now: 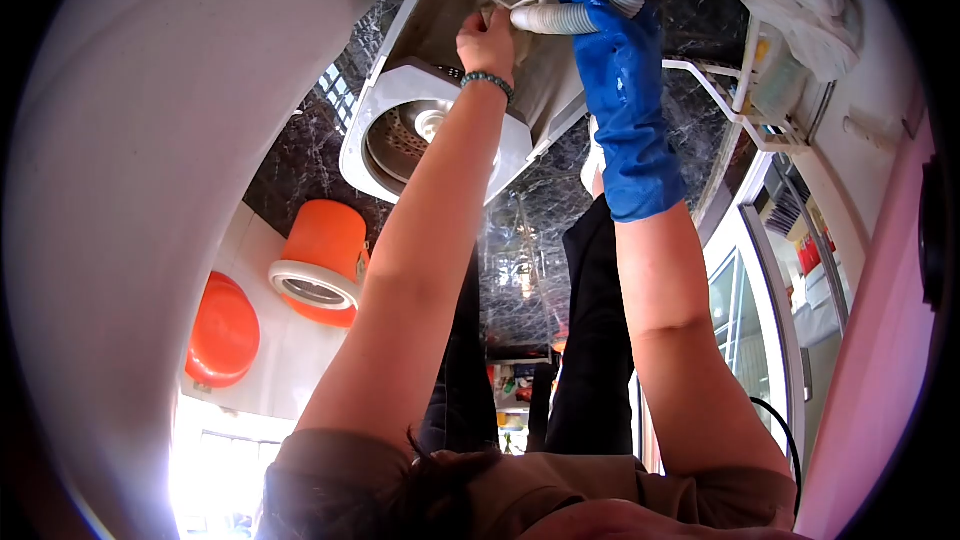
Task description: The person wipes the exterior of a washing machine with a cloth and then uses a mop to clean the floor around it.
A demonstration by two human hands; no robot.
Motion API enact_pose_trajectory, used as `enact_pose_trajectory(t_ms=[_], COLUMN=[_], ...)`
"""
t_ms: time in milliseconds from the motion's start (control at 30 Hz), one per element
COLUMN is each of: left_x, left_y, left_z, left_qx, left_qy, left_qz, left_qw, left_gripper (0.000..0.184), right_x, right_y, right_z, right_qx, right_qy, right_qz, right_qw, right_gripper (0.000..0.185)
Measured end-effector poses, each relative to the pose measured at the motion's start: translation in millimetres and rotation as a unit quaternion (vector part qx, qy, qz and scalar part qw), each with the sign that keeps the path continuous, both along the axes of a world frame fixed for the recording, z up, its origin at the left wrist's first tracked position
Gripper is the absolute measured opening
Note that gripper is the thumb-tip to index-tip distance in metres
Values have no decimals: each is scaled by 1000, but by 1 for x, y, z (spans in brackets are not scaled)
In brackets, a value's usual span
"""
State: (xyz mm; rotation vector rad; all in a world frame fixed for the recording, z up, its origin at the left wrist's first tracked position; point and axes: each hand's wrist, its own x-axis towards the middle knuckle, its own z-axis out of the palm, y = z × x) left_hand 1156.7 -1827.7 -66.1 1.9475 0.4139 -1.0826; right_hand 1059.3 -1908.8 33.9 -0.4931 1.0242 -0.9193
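Observation:
My right hand (pixel 620 50), in a long blue rubber glove, is closed around a grey corrugated hose (pixel 548 19). The hose curves up behind the glove and its pale end points left. My bare left hand (pixel 487 45), with a beaded bracelet at the wrist, has its fingers pinched together just left of the hose end. What those fingers hold, if anything, is hidden. A thin white piece (pixel 528 2) shows between hand and hose. Both hands are over the open basin of a grey-white twin-tub washing machine (pixel 520 145), whose perforated round drum (pixel 395 145) lies nearer me.
Orange buckets (pixel 325 230) and an orange basin (pixel 222 330) stand at the left. The floor (pixel 525 270) is dark marbled tile. At the right are a white rack (pixel 735 110), plastic bags (pixel 800 0) and a glass-paned door (pixel 745 310). A large white surface (pixel 130 190) fills the far left.

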Motion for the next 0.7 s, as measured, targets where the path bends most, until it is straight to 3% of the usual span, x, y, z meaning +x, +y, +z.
enact_pose_trajectory(t_ms=[33,133,200,267,300,333,400,533,600,700], left_x=[3,27,32,38,40,42,47,53,52,56], left_y=[-2,1,1,0,2,5,10,7,4,-2], left_z=[18,37,41,38,33,30,33,79,109,155], left_qx=[-21,-138,-96,32,41,41,-28,-24,-42,-108], left_qy=[-69,-148,-191,-126,-159,-159,-330,-266,-285,-412], left_qz=[-77,-19,-31,-162,-248,-248,-441,-381,-371,-424], left_qw=[994,979,976,978,955,955,834,885,883,799], left_gripper=[7,21,12,18,29,29,21,27,27,27], right_x=[1,4,7,4,5,1,-6,-13,-15,-15], right_y=[1,6,9,14,12,10,3,7,9,6], right_z=[0,0,-2,-17,-16,-13,-2,-16,-10,9], right_qx=[1,43,59,47,34,35,55,30,57,103], right_qy=[-1,-79,-91,-89,-84,-84,21,-44,-47,-62], right_qz=[0,3,1,0,-1,-1,62,18,15,14], right_qw=[1000,996,994,995,996,996,996,998,997,993], right_gripper=[33,32,29,30,30,30,31,28,28,27])
